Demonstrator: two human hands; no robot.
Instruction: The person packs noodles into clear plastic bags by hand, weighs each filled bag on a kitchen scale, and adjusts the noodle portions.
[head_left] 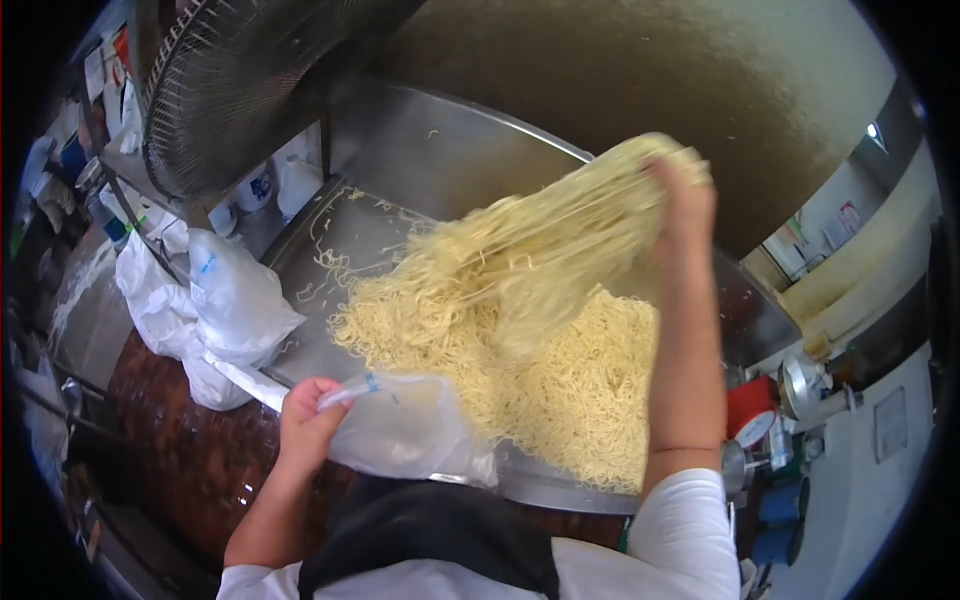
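A large heap of yellow noodles [590, 400] lies on a metal tray [370, 235] in front of me. My right hand [685, 205] is raised at the far right side, closed round a big bunch of noodles that stretches down to the left, blurred by motion. Lower left, my left hand [312, 415] pinches the edge of a clear plastic bag [400, 425]. The bag hangs over the near edge of the tray and looks thin and slack. Part of the right hand is hidden behind the noodles.
White plastic bags [235, 300] stand on the left beside the tray. A large fan [235, 90] hangs over the upper left. Stray noodles lie on the tray's left side. A red scale [750, 410] and metal pots [800, 385] are at the right.
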